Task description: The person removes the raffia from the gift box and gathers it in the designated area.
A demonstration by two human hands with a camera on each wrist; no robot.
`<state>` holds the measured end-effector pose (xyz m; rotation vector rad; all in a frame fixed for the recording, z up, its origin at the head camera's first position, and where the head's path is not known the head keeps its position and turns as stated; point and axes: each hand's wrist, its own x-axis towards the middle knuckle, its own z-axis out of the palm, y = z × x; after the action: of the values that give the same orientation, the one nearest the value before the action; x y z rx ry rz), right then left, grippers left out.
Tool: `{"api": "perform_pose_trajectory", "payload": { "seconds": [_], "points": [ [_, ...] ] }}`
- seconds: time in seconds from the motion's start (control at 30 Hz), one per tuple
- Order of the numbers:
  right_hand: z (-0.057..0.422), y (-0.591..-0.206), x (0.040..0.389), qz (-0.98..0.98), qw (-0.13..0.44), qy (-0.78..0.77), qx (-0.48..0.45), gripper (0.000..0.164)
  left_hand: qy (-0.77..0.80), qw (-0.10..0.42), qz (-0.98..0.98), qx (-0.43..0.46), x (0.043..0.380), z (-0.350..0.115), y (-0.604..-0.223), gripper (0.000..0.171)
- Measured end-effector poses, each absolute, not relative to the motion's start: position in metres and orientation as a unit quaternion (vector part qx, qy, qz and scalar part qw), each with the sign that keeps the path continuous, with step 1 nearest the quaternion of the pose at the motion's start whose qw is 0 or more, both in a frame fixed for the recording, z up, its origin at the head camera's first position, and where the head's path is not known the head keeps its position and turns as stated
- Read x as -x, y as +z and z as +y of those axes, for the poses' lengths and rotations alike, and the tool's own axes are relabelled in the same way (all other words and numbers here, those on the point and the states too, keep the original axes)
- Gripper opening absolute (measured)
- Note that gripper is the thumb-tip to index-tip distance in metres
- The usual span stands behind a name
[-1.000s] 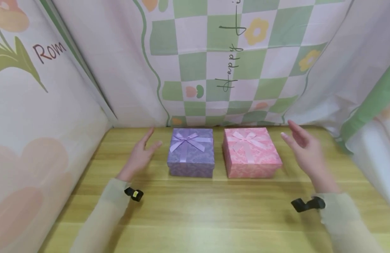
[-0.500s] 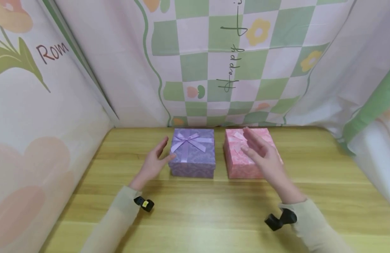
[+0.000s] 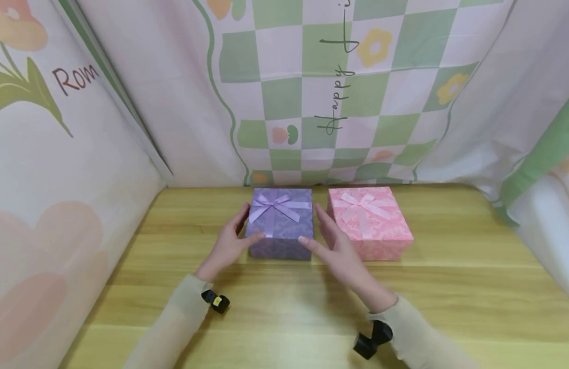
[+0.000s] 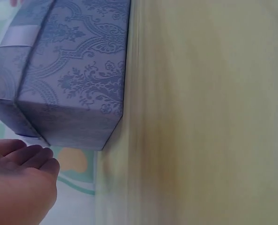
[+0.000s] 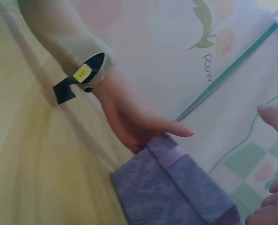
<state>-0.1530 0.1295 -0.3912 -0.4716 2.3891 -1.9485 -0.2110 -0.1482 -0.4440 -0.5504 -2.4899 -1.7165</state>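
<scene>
A purple patterned gift box (image 3: 282, 249) with a lilac ribbon bow on its lid stands on the table. My left hand (image 3: 226, 247) is at its left side, thumb over the front edge of the lid. In the left wrist view the fingers (image 4: 36, 157) lie close by the lid's corner. On the other side, my right hand (image 3: 343, 253) reaches between the two boxes, thumb tip at the purple box's front right corner. The right wrist view shows the fairly straight right thumb (image 5: 271, 117) beyond the box. A pink gift box (image 3: 381, 248) with a pale bow sits behind the right hand.
The wooden table (image 3: 275, 318) ends at a hanging cloth with green and white checks (image 3: 279, 97). A flower-printed white cloth (image 3: 72, 169) borders the left side, and more white and green cloth (image 3: 542, 159) hangs at the right. Both wrists wear black camera bands.
My right hand has swept left, past the pink box, to the purple box's right side. The left hand has moved right to that box's left side. Both boxes stay in place.
</scene>
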Motion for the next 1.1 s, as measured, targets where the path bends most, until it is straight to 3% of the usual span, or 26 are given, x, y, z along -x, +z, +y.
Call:
{"api": "perform_pose_trajectory", "payload": {
  "seconds": [0.23, 0.43, 1.1],
  "points": [
    [0.114, -0.419, 0.164, 0.793, 0.031, -0.598, 0.11, 0.108, -0.543, 0.013, -0.825, 0.155, 0.208, -0.145, -0.444, 0.104],
    [0.109, -0.438, 0.174, 0.813, 0.018, -0.574, 0.101, 0.117, -0.537, 0.007, -0.832, 0.141, 0.206, -0.143, -0.445, 0.117],
    [0.109, -0.441, 0.18, 0.833, -0.056, -0.534, 0.136, 0.107, -0.519, -0.004, -0.839, 0.163, 0.205, -0.14, -0.447, 0.121]
  ]
}}
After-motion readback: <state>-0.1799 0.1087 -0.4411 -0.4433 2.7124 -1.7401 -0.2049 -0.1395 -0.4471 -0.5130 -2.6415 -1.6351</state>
